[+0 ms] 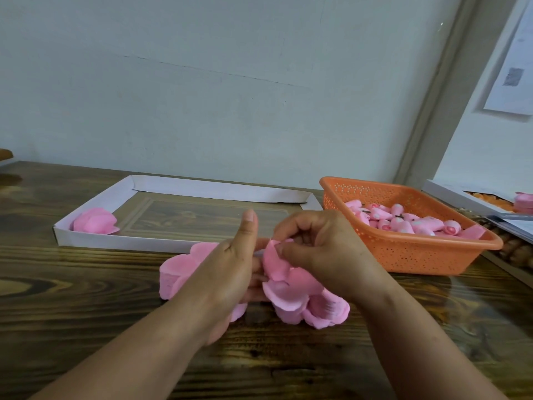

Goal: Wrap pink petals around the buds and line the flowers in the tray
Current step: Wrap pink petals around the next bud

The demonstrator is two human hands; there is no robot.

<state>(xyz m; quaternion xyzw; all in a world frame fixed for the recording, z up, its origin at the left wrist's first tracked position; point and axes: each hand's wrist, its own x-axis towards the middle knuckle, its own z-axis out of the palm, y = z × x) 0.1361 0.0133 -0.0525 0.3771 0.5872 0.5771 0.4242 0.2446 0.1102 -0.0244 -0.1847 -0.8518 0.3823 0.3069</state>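
Observation:
My left hand [230, 269] and my right hand [320, 255] meet over a pile of pink petals [291, 301] on the wooden table. The right hand pinches the top edge of a pink petal piece [272, 261], and the left hand's fingers curl under it with the thumb raised. Whether a bud sits inside the petals is hidden by the fingers. A second stack of petals [180, 269] lies left of my left hand. One finished pink flower [93, 221] sits in the near left corner of the white tray [121, 242]. An orange basket [418, 255] at the right holds several pink buds [403, 222].
The tray lies behind my hands against the wall. At the far right, a white box [458, 194] holds orange pieces and a pink flower [523, 201], with papers [516, 226] in front of it. Bare wooden table [86, 313] stretches to the left and toward me.

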